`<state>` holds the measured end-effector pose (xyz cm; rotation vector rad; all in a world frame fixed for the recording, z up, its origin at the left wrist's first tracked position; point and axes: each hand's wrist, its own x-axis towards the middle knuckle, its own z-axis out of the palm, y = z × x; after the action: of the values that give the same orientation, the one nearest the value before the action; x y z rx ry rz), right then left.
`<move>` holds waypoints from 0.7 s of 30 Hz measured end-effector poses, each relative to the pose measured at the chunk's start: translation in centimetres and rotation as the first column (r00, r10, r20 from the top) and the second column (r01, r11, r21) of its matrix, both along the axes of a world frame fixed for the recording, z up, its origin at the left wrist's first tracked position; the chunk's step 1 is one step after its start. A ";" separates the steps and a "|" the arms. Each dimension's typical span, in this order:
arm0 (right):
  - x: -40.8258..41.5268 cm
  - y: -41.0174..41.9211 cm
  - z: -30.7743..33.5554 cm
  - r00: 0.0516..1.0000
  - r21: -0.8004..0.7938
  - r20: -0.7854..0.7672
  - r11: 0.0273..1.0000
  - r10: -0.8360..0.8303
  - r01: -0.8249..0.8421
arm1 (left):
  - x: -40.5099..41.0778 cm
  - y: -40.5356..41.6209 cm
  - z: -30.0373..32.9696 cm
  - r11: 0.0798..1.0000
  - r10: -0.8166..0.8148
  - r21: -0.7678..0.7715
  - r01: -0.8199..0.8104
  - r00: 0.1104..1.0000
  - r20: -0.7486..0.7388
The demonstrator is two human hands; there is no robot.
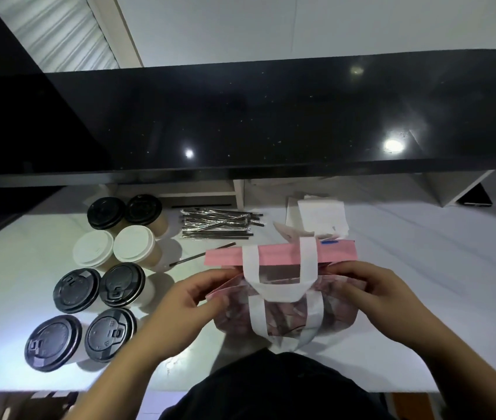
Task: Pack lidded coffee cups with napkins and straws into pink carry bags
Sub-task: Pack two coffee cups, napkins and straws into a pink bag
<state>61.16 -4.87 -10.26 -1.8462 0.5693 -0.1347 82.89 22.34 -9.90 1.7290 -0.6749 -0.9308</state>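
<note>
Eight lidded cups stand unpacked in pairs at the left of the white surface; straws and napkins lie behind, untouched. One pink bag sits at the near edge, apparently empty. Left hand and right hand pinch its sides with curled fingers, spreading the mouth. Judgement: packing is barely begun.
</note>
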 end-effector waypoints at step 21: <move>0.7 -0.3 -0.8 0.980 -0.523 0.156 0.831 -0.127 0.191 | 2.1 -2.6 -0.4 0.996 0.079 -0.005 -0.084 0.905 0.418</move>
<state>61.88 -5.18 -11.01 -2.3122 0.6485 -0.5604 84.95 19.73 -10.34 1.9751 -0.8648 -0.5054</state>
